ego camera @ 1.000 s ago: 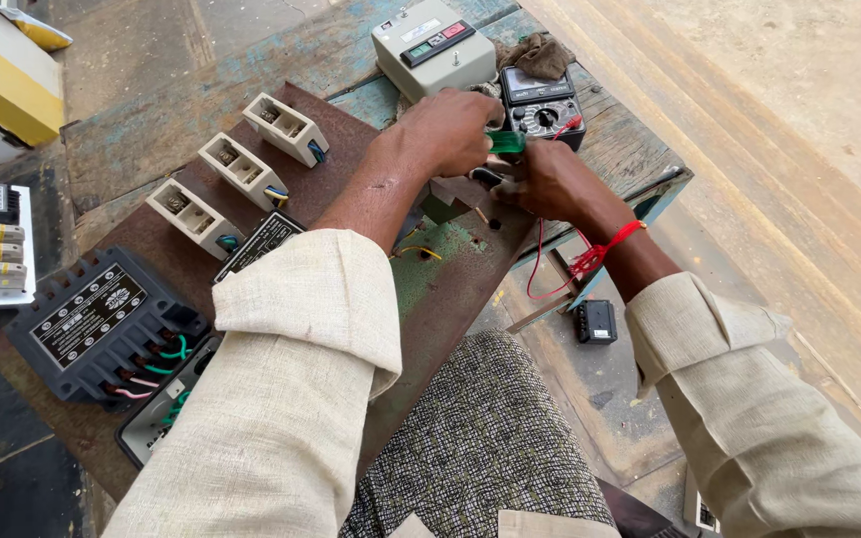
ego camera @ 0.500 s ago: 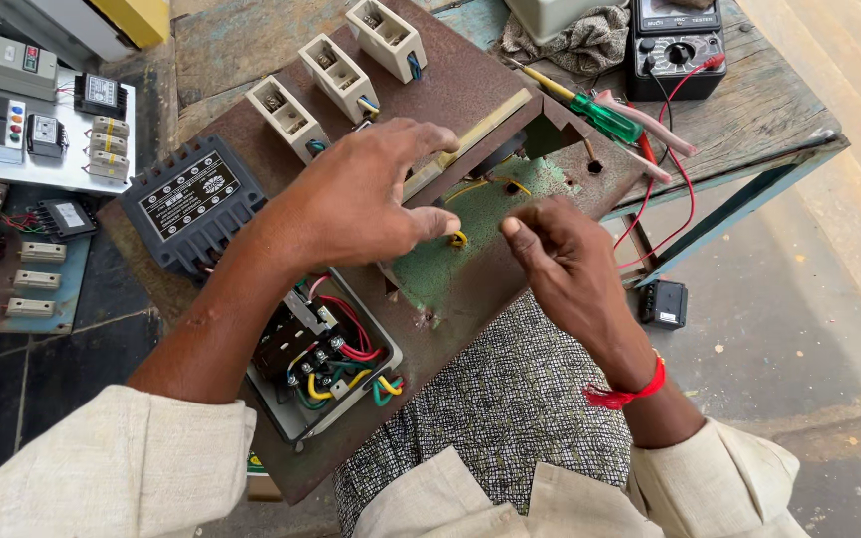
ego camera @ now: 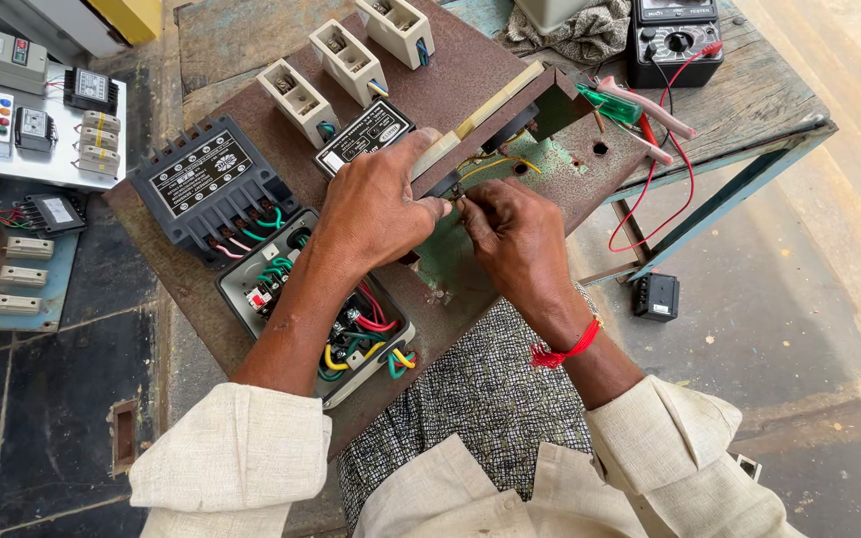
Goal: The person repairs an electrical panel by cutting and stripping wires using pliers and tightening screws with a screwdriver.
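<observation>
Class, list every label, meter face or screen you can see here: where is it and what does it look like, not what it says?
Black box label: left of the left hand, black rectangle, white print.
Small nameplate: above that hand, black, white border.
Multimeter: top right, black, pale screen, round dial.

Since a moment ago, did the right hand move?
Yes. The right hand went up the rusty board toward the cream bar, meeting the left hand.

Rusty matt metal panel (ego camera: 510,75), weathered wooden table (ego camera: 749,95)
</observation>
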